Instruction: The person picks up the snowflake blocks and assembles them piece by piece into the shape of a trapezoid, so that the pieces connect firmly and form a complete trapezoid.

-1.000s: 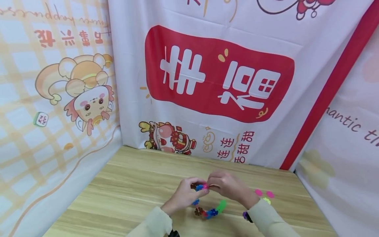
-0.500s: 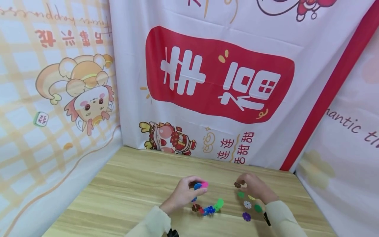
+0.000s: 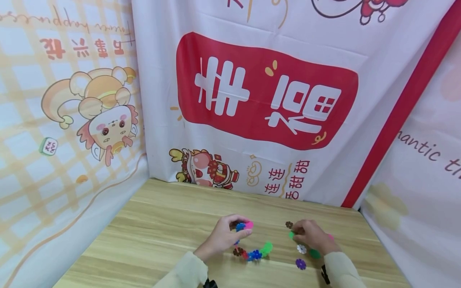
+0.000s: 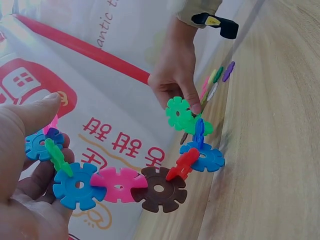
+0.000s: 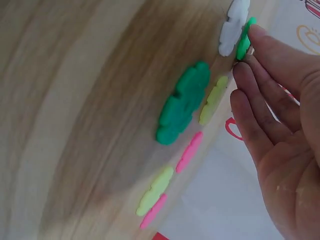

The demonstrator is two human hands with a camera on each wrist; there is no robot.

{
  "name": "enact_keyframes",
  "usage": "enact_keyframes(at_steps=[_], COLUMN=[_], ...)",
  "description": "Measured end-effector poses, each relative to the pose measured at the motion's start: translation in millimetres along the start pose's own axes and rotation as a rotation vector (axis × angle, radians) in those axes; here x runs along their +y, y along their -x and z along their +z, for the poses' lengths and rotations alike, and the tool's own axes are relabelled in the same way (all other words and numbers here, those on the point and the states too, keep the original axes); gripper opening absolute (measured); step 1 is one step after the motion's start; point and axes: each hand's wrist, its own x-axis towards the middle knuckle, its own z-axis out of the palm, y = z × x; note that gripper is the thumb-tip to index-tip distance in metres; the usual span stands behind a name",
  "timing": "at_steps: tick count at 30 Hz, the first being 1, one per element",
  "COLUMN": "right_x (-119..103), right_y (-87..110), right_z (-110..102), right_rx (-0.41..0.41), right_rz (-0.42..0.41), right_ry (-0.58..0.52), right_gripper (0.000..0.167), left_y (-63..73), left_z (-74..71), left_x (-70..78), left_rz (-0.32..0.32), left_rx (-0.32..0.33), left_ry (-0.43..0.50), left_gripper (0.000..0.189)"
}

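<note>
Left hand (image 3: 224,237) still clamped on disc chain (image 4: 119,185) at its pink end; right hand (image 3: 312,236), half a second ago at loose brown disc (image 3: 289,225), now pinches bright green disc (image 5: 245,41); both discs right of chain; purple disc (image 3: 300,264), also right of chain, unmoved; hands apart

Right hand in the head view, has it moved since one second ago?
Yes. The right hand has moved rightward across the table, nearer the foot of the red stripe.
</note>
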Motion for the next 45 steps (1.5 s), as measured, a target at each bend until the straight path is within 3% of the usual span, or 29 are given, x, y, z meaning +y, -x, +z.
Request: enact_keyframes(at_steps=[9, 13, 26, 35, 40, 45], right_x=[-11.2, -22.4, -87.5, -126.2, -142.0, -150.1], right_y=[0.7, -0.4, -4.5, -4.5, -3.7, -4.1], right_z=[-9.2, -16.8, -26.8, -11.7, -2.3, 6.3], right_rx=[-0.030, -0.004, 0.033, 0.175, 0.246, 0.265], right_rz=[0.019, -0.010, -0.114, -0.302, -0.325, -0.314], right_ry=[-0.040, -0.028, -0.133, -0.227, -0.303, -0.338], right_gripper=[0.006, 0.010, 0.013, 0.009, 0.005, 0.005], left_y=[0.3, 0.0, -0.6, -1.5, -2.6, -1.8], left_z=[0.6, 0.6, 1.3, 2.3, 1.7, 1.6], left_x=[1.7, -0.5, -0.3, -2.3, -2.0, -0.8], left_rz=[0.007, 0.006, -0.006, 0.002, 0.021, 0.022], left_rx=[-0.004, -0.009, -0.006, -0.007, -0.007, -0.010], left_ry=[-0.001, -0.006, 0.011, 0.014, 0.009, 0.019], left_gripper=[0.032, 0.032, 0.030, 0.029, 0.032, 0.030])
